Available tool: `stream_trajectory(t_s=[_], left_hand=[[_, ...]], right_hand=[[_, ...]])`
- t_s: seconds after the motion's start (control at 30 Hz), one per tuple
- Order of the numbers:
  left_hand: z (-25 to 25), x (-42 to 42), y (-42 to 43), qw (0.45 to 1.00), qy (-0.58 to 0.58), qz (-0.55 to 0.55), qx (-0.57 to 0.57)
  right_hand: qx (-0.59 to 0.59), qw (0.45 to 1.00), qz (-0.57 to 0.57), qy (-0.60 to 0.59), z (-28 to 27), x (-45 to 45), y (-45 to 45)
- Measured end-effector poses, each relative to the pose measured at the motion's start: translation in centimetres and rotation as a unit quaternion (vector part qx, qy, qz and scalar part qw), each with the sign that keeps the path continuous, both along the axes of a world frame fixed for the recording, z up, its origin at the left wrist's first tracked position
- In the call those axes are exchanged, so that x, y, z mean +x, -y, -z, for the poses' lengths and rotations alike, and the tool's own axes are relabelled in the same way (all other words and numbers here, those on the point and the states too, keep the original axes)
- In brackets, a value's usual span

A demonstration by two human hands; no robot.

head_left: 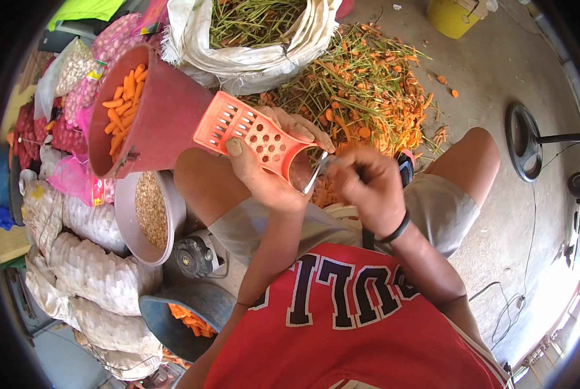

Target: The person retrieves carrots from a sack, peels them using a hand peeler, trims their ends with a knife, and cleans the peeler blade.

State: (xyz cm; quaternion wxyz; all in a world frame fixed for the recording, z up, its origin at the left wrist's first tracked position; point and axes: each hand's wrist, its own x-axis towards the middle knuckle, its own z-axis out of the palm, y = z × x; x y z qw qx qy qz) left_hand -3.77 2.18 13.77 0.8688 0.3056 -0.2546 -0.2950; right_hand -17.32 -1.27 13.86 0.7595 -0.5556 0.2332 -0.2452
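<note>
My left hand (pixel 270 185) is wrapped around an orange plastic grater-peeler (pixel 267 137), thumb on one edge and fingers along the other. Its face has slotted teeth at the far end and round holes in the middle. A metal blade spans the forked end nearest my right hand. My right hand (pixel 371 188) is closed, with its curled fingertips close to that blade. A small greyish bit shows at those fingertips, too unclear to name. I cannot tell whether they touch the blade.
A red bucket (pixel 163 123) of peeled carrots stands at left, near a basin (pixel 176 217) and a blue tub (pixel 154 311). Ahead lie a white sack (pixel 257 71) of stems and a pile of carrot scraps (pixel 374 91). A yellow bucket (pixel 449 19) and a round-based stand (pixel 523 142) are at right.
</note>
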Motion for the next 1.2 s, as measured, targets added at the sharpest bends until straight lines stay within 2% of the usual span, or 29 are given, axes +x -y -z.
stream_trajectory(t_s=[0.1,0.2,0.3,0.33,0.43,0.47,0.57,0.77,0.97,1.07,1.2], left_hand=[[0.1,0.0,0.2,1.000,-0.022,-0.006,-0.016],[0.6,-0.1,0.3,0.996,-0.075,0.020,-0.039],[0.8,0.9,0.6,0.995,-0.088,0.051,0.005],[0.6,0.8,1.0,0.986,-0.144,0.077,-0.032],[-1.1,-0.1,1.3,0.981,-0.177,-0.018,0.079],[-1.0,0.0,1.0,0.987,-0.111,-0.009,0.119],[0.1,0.5,0.6,0.985,-0.118,-0.032,0.125],[-0.6,0.1,0.1,0.996,-0.073,-0.028,0.053],[-0.6,-0.1,0.0,0.995,-0.087,-0.017,0.039],[-0.5,-0.1,0.1,0.995,-0.089,-0.011,0.037],[-0.5,-0.2,0.1,0.995,-0.093,-0.003,0.039]], right_hand=[[0.003,1.000,-0.010,-0.010,0.0,0.2,0.2],[0.011,0.999,-0.022,0.032,1.1,0.1,-0.2],[0.064,0.995,0.063,0.050,1.5,0.4,1.1],[0.064,0.994,0.065,0.060,1.6,0.1,1.4],[0.054,0.994,0.086,0.050,1.5,0.1,1.5],[0.057,0.993,0.086,0.051,1.4,0.1,1.4],[0.032,0.995,0.087,0.035,1.3,0.3,1.0],[-0.004,0.996,0.086,-0.004,1.1,0.5,0.8],[-0.028,0.996,0.083,-0.032,1.5,0.5,1.0],[0.005,0.997,0.080,-0.020,1.3,0.4,0.9],[-0.021,0.998,0.039,-0.035,1.4,0.3,-0.2]])
